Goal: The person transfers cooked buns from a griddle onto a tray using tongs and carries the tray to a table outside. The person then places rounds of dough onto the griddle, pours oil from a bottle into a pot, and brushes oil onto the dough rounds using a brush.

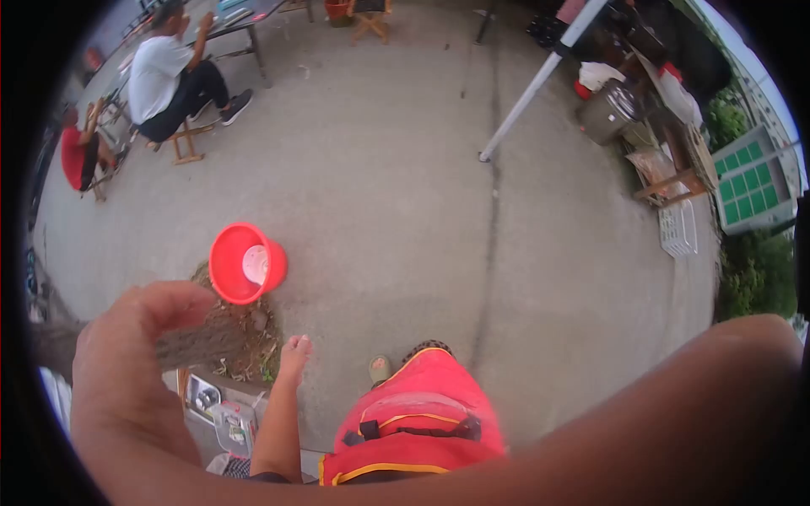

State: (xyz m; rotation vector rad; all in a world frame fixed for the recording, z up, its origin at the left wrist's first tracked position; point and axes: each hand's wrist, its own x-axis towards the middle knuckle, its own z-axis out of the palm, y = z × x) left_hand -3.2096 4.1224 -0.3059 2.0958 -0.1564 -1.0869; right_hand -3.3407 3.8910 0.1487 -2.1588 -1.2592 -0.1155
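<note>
Head view: one red bucket (226, 266), pale inside; two seated people (159, 80). Right hand (126, 346) loosely curled, empty; left hand (294, 356) can't tell.

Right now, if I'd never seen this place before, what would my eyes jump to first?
Probably the bright red bucket, standing out against the grey ground left of the middle. Next, a hand looms very large at the lower left, its fingers curled. Then comes the red, yellow-edged apron at the bottom middle.
</note>
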